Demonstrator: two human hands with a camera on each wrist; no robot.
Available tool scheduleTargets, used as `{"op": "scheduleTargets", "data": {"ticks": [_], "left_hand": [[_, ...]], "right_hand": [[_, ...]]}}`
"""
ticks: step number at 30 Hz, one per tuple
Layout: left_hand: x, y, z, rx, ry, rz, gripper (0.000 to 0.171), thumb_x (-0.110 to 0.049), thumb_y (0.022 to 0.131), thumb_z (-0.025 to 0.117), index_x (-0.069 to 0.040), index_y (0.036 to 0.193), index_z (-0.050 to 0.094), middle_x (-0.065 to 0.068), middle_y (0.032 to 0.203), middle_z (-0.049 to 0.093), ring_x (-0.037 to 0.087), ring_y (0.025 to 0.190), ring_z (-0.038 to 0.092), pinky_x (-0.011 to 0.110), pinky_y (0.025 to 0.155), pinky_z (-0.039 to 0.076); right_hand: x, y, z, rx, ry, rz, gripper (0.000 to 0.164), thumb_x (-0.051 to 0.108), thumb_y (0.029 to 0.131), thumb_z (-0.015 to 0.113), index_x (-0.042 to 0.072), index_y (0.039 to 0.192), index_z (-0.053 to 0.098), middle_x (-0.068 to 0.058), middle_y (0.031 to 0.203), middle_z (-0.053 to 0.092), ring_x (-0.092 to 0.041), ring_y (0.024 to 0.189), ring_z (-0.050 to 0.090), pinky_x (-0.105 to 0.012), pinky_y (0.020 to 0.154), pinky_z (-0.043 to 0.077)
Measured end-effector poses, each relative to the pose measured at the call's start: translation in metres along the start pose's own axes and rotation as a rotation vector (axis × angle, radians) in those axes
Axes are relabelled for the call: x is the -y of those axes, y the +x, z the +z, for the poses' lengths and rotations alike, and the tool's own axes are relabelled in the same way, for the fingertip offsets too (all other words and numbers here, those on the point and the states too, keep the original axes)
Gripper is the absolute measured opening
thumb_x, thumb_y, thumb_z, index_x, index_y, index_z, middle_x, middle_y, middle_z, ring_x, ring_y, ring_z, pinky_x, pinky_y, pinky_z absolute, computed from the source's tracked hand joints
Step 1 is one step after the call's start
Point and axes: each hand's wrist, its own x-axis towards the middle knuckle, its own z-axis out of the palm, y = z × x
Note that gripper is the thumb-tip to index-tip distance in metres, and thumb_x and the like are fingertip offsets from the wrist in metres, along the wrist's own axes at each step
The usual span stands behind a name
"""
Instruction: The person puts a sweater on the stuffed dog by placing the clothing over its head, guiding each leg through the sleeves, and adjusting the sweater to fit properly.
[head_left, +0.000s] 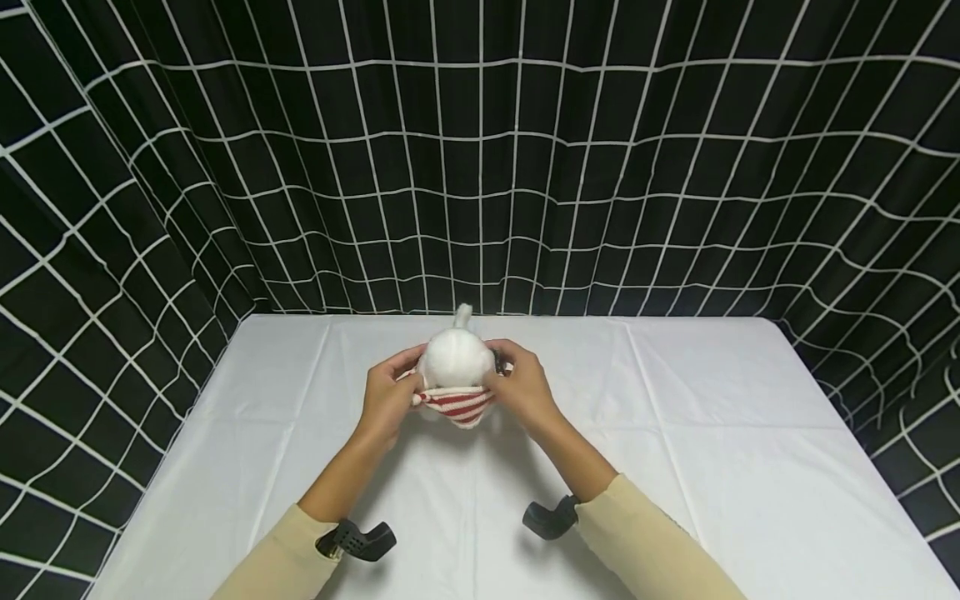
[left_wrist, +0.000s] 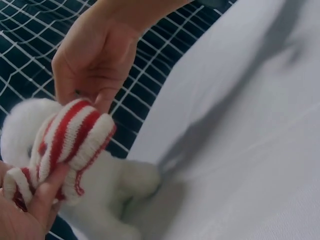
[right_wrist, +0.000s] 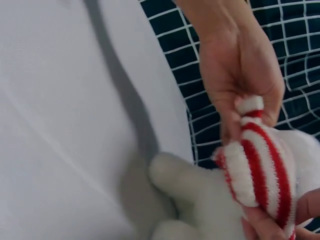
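Note:
A white plush toy (head_left: 455,357) stands on the white-covered table, its rounded head toward the head camera. Across it lies a knitted red-and-white striped scarf (head_left: 459,403), hanging in a triangular shape toward the person. My left hand (head_left: 387,395) grips one side of the scarf, its fingers on the striped knit (left_wrist: 62,140) in the left wrist view. On the opposite side, my right hand (head_left: 525,385) pinches the scarf's other end beside the plush head. The plush's stubby limbs (right_wrist: 172,172) show below the knit in the right wrist view. Fingertips behind the toy are partly hidden.
A white cloth with fold creases covers the table (head_left: 735,492). Behind and along both sides hangs a black curtain (head_left: 525,167) with a white grid. Dark curved devices (head_left: 367,542) sit at both wrists, by the beige sleeves (head_left: 281,558).

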Motion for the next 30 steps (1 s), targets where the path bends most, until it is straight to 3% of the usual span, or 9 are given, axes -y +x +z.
{"op": "scheduleTargets", "data": {"ticks": [4,9,14,16,19,25,27,30], "left_hand": [[0.002,0.000,-0.001,-0.009,-0.028,-0.011,0.060,0.011,0.076,0.048,-0.007,0.131,0.068,0.013,0.130,0.063,0.011,0.068,0.058,0.018,0.049,0.048],[0.001,-0.002,-0.004,0.015,-0.094,-0.014,0.055,0.004,0.084,0.052,-0.014,0.134,0.067,0.007,0.130,0.063,0.013,0.082,0.059,0.020,0.057,0.051],[0.008,-0.011,-0.002,0.000,-0.228,-0.030,0.047,-0.014,0.098,0.056,-0.016,0.145,0.055,0.008,0.131,0.057,0.016,0.101,0.057,0.028,0.074,0.054],[0.015,-0.016,0.002,-0.016,-0.283,-0.052,0.051,-0.024,0.101,0.059,-0.014,0.149,0.047,0.009,0.135,0.052,0.018,0.109,0.054,0.032,0.081,0.054],[0.024,-0.023,0.008,-0.015,-0.370,-0.100,0.063,-0.036,0.100,0.064,-0.011,0.151,0.037,0.012,0.137,0.048,0.021,0.114,0.054,0.038,0.090,0.055],[0.036,-0.032,0.013,0.062,-0.470,-0.152,0.062,-0.033,0.099,0.067,-0.008,0.146,0.036,0.013,0.134,0.053,0.024,0.113,0.062,0.046,0.101,0.051],[0.039,-0.035,0.014,0.097,-0.469,-0.155,0.060,-0.031,0.100,0.066,-0.008,0.147,0.036,0.012,0.134,0.055,0.022,0.112,0.063,0.045,0.102,0.050],[0.044,-0.037,0.014,0.177,-0.421,-0.153,0.057,-0.029,0.102,0.063,-0.004,0.147,0.038,0.010,0.132,0.058,0.018,0.107,0.064,0.042,0.100,0.052]], "right_hand": [[-0.002,0.000,0.005,-0.029,0.029,0.010,0.044,-0.007,0.080,0.060,-0.002,0.122,0.067,-0.021,0.127,0.064,-0.034,0.126,0.055,-0.048,0.108,0.045],[-0.002,-0.001,0.005,-0.018,0.050,-0.009,0.044,-0.004,0.082,0.058,0.001,0.125,0.067,-0.014,0.113,0.065,-0.025,0.100,0.058,-0.039,0.089,0.053],[0.000,0.000,-0.008,0.035,-0.054,-0.060,0.040,0.005,0.092,0.056,0.005,0.131,0.065,-0.015,0.128,0.063,-0.031,0.121,0.057,-0.053,0.103,0.047],[0.002,0.004,-0.014,0.051,-0.116,-0.117,0.038,0.010,0.097,0.055,0.005,0.134,0.063,-0.015,0.141,0.058,-0.035,0.137,0.047,-0.058,0.110,0.038],[0.008,0.008,-0.020,0.078,-0.194,-0.254,0.039,0.017,0.101,0.058,0.007,0.139,0.059,-0.015,0.147,0.053,-0.035,0.138,0.046,-0.058,0.105,0.044],[0.024,0.020,-0.017,0.204,-0.334,-0.569,0.055,0.026,0.096,0.072,0.013,0.147,0.054,-0.011,0.149,0.051,-0.031,0.141,0.045,-0.053,0.109,0.043],[0.027,0.022,-0.015,0.239,-0.386,-0.618,0.057,0.028,0.094,0.074,0.015,0.146,0.055,-0.011,0.150,0.051,-0.030,0.142,0.043,-0.053,0.112,0.039],[0.028,0.021,-0.012,0.253,-0.468,-0.628,0.056,0.030,0.093,0.076,0.018,0.144,0.057,-0.012,0.152,0.049,-0.032,0.145,0.040,-0.056,0.113,0.036]]}}
